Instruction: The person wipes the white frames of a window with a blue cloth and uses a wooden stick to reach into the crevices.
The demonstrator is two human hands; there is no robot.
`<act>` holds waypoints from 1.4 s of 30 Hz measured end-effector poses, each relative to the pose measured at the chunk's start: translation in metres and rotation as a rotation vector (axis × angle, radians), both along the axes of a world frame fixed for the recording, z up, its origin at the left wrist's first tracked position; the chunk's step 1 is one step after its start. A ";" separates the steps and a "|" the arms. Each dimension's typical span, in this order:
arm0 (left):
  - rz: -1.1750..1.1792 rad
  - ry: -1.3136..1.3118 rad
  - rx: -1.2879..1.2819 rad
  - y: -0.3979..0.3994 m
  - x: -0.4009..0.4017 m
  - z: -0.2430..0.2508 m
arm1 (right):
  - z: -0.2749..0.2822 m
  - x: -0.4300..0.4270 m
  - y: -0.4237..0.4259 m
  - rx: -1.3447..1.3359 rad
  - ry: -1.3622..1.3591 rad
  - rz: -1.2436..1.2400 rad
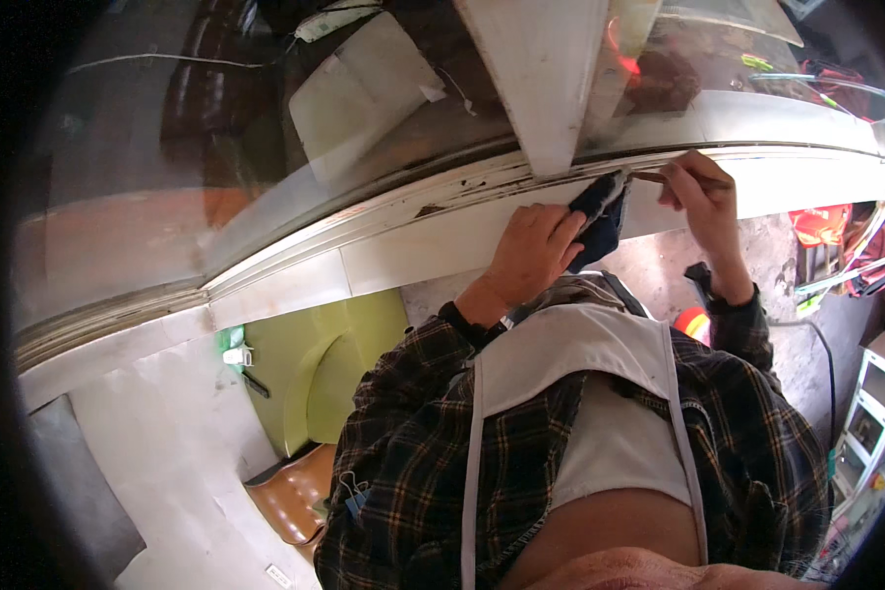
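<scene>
My left hand (529,251) grips a folded dark blue cloth (597,240) with a frayed, pale edge, held against the front of the white window sill (413,254). In my right hand (700,195) is a thin brown stick-like tool (647,177), pinched between fingers and thumb. Its tip reaches the cloth's upper corner; whether it touches the cloth, I cannot tell. Just beyond both hands runs the sliding window track (479,184), with dark dirt and flaked patches along it. A white window frame post (549,96) meets the track close to the cloth.
Glass panes (251,147) rise beyond the track, full of reflections. Below the sill at left are a green panel-like piece (317,369) and a shiny brown sheet (295,494). At right stand a white ladder-like frame (866,420), a dark cable (830,369) and a red bag (820,223).
</scene>
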State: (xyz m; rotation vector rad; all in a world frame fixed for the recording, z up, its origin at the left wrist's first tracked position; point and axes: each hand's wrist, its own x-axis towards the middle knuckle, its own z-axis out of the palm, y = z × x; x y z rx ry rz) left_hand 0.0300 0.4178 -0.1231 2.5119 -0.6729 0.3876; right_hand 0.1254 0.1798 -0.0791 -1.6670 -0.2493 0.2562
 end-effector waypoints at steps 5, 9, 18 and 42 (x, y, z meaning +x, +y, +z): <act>-0.052 0.114 -0.149 -0.019 -0.013 -0.015 | -0.005 -0.010 -0.051 -0.048 0.061 0.038; 0.026 0.560 -0.673 -0.011 -0.026 0.001 | -0.011 -0.027 -0.050 0.121 0.116 0.045; 0.303 0.702 -1.194 0.048 -0.060 0.062 | -0.003 -0.054 -0.012 0.063 -0.061 0.269; 0.023 0.209 -0.373 0.205 -0.088 -0.018 | 0.122 -0.059 0.091 -0.687 -0.874 0.018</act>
